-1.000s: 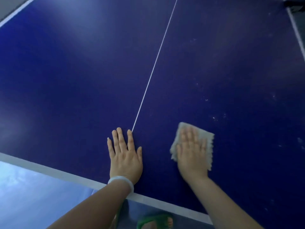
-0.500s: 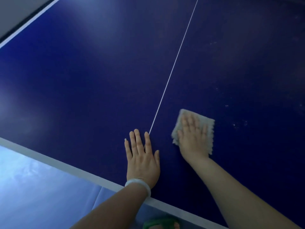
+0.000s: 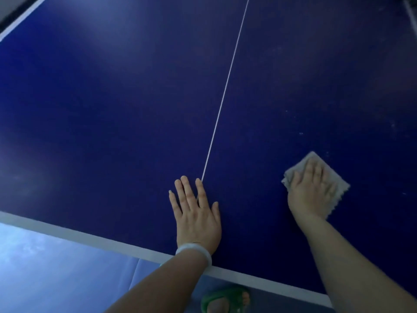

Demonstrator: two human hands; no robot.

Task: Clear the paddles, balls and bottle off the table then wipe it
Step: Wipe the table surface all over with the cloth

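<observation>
**Table cleared, wiping under way**

No paddles, balls or bottle showed on the visible part of the blue table (image 3: pixel 112 109), so the clearing looked done, though the far end was out of sight. The right hand (image 3: pixel 312 190) pressed flat, fingers straight, on a pale cloth (image 3: pixel 293 175) near the table's near edge, right of the white centre line (image 3: pixel 225 86). The left hand (image 3: pixel 196 213) lay open, palm down, holding nothing, over the near end of that line. Pale specks beyond the cloth suggested wiping remained.
</observation>
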